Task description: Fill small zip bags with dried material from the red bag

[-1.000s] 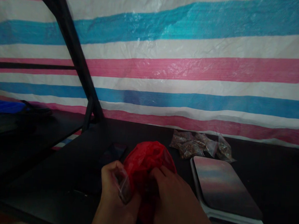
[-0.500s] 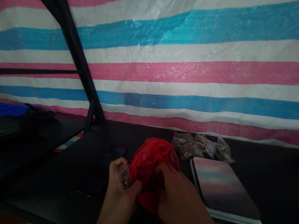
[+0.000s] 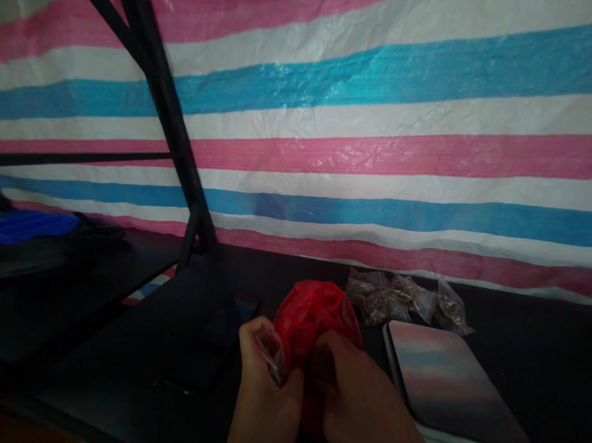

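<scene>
Since a half second ago, the main change is in the small clear bag [image 3: 275,359], which the left hand [image 3: 267,392] grasps between its curled fingers and thumb. Its zip edge was turned more openly to the camera; now the bag looks narrower and more folded inside the hand. It is just beside the red plastic bag [image 3: 306,301], not seen inside it. The red bag itself stays in front of the person, between both hands, over the black table [image 3: 532,353], and its crumpled far side stands up behind the fingers.

The right hand [image 3: 361,390] remains bent at the near side of the red bag, with its fingers at the folds. In this dim light their tips are hidden, so I cannot tell whether they pinch the plastic or something within. For the work in hand, I judge this as a small adjustment: the clear bag is kept secure while the right hand is occupied with the red one.

The small filled bags [image 3: 383,309] and the flat silver-topped scale [image 3: 451,382] lie to the right, untouched. Everything sits lower in view, probably because the head has tilted.
</scene>
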`<state>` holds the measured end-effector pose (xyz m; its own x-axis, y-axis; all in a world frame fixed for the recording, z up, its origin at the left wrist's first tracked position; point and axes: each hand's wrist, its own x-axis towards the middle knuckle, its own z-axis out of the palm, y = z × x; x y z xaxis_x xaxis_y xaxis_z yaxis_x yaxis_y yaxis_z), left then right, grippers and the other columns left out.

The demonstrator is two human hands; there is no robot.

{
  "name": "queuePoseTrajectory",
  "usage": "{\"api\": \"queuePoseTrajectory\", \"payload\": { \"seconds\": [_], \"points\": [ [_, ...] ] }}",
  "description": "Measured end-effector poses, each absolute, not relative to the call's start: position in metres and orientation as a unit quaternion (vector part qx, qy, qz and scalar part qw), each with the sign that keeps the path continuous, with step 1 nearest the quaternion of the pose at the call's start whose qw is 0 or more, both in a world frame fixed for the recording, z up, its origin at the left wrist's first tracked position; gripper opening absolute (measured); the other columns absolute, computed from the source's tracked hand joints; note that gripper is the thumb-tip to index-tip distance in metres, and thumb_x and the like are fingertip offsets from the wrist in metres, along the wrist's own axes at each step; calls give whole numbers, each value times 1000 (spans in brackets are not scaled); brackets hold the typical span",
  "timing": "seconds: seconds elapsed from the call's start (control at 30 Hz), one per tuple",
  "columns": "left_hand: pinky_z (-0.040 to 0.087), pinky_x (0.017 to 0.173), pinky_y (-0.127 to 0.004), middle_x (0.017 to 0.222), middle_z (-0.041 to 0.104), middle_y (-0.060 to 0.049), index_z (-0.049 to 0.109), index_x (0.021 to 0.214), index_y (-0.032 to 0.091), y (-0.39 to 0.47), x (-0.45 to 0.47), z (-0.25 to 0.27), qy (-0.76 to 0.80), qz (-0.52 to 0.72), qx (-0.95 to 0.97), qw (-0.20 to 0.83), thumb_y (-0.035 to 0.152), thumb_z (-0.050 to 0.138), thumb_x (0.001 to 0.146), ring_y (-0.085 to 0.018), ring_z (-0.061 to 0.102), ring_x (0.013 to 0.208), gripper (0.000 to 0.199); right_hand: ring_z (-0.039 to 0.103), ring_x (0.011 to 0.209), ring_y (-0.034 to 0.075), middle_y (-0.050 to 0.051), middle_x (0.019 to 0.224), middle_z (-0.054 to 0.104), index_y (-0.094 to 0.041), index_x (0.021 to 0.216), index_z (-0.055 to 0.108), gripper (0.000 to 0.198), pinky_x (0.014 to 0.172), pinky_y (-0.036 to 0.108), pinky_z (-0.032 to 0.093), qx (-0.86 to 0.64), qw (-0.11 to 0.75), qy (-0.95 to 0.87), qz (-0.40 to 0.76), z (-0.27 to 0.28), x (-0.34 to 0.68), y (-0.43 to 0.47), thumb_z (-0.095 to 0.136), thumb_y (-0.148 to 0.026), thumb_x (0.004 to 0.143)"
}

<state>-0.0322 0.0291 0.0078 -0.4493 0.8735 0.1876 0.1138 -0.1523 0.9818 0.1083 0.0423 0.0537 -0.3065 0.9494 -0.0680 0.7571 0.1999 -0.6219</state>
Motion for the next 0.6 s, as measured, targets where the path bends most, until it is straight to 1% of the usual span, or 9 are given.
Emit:
{"api": "queuePoseTrajectory", "payload": {
  "seconds": [0.1,0.2,0.37,0.5,0.6],
  "points": [
    [54,59,-26,83,52,6,44,101,27,31,-32,9,572,644,406,306,15,61,63,-14,59,69,43,72,103,27,12,116,76,-19,108,68,40,80,33,44,-583,151,-754,263,56,107,43,55,2,77],
    [53,56,-24,82,54,7,43,101,27,34,-34,10,558,658,383,330,17,63,62,-14,62,67,46,71,105,28,11,115,76,-19,108,68,39,84,35,44,-584,159,-754,254,57,106,42,54,2,78],
    [60,63,-29,87,62,3,44,106,26,36,-39,11,561,648,366,363,24,70,62,-18,67,74,51,70,104,30,10,113,77,-20,107,68,32,84,38,44,-590,174,-742,266,53,106,42,56,-3,83],
    [58,57,-28,84,61,3,45,103,26,36,-40,13,575,647,380,325,25,69,64,-17,65,70,46,70,105,29,8,112,77,-22,105,68,33,84,38,43,-583,186,-741,276,53,110,43,56,-2,82],
    [54,51,-25,79,55,5,45,99,26,36,-38,17,590,661,381,265,24,65,64,-15,61,63,41,70,105,28,6,112,77,-23,108,68,38,84,38,42,-591,191,-734,273,57,113,44,55,0,81]
  ]
}}
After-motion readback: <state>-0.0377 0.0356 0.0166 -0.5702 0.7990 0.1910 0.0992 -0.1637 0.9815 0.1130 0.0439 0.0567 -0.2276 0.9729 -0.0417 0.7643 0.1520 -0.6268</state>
